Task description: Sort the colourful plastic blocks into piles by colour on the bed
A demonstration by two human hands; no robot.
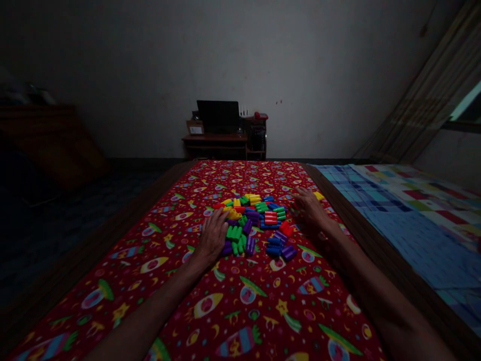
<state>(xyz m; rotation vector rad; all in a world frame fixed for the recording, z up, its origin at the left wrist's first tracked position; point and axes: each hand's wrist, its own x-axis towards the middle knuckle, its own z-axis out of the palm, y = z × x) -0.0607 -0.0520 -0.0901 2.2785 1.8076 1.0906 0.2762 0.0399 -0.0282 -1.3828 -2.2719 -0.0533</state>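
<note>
A pile of ribbed plastic toy blocks in red, yellow, green, blue and purple lies on a red patterned cloth. My left hand lies at the pile's left edge, fingers stretched out against the yellow blocks and beside the green block. To the right of the pile, my right hand is over the cloth with its fingers apart. Just beyond it sits a lone yellow block. Purple blocks and a dark blue block lie at the pile's near side.
The cloth covers a long table with brown side edges. A bed with a blue checked cover stands to the right. Against the far wall is a desk with a dark monitor. A wooden cabinet stands on the left.
</note>
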